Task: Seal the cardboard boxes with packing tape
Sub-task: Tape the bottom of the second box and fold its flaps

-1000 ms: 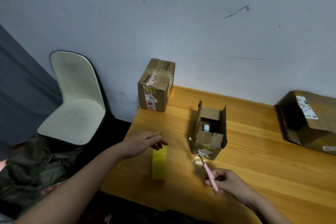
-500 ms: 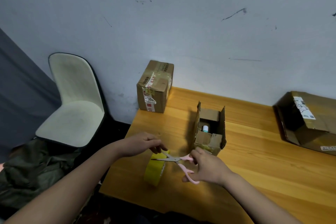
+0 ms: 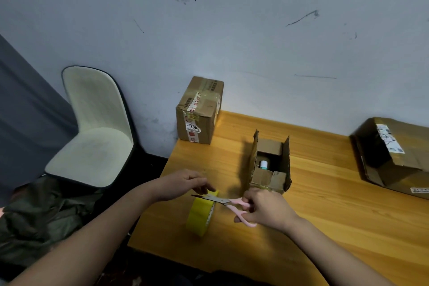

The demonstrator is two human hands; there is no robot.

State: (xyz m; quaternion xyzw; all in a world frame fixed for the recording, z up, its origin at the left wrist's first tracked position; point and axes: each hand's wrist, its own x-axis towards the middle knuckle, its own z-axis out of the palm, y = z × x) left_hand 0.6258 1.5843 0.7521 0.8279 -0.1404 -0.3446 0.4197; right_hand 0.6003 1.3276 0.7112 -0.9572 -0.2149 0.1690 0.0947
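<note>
1. The left hand (image 3: 183, 184) pinches the free end of the tape above the tape roll (image 3: 201, 213), fingers curled on it.
2. The roll, yellow, hangs or stands on edge at the near left part of the bench (image 3: 336, 216); I cannot tell whether it touches the wood.
3. The right hand (image 3: 267, 210) grips the pink handles of the scissors (image 3: 222, 201), fingers through the loops.
4. The blades point left and lie across the tape just under the left fingers, nearly closed.
5. The open box (image 3: 270, 165) stands just behind the right hand, its flaps upright, a small white-capped bottle (image 3: 264, 164) inside.
6. A taped box (image 3: 198, 110) stands at the far left corner of the bench, against the wall (image 3: 232, 30).
7. A larger box (image 3: 394, 155) lies at the far right, well apart from the others.
8. A pale chair (image 3: 92, 127) stands left of the bench, with dark cloth (image 3: 41, 216) heaped beside it.
</note>
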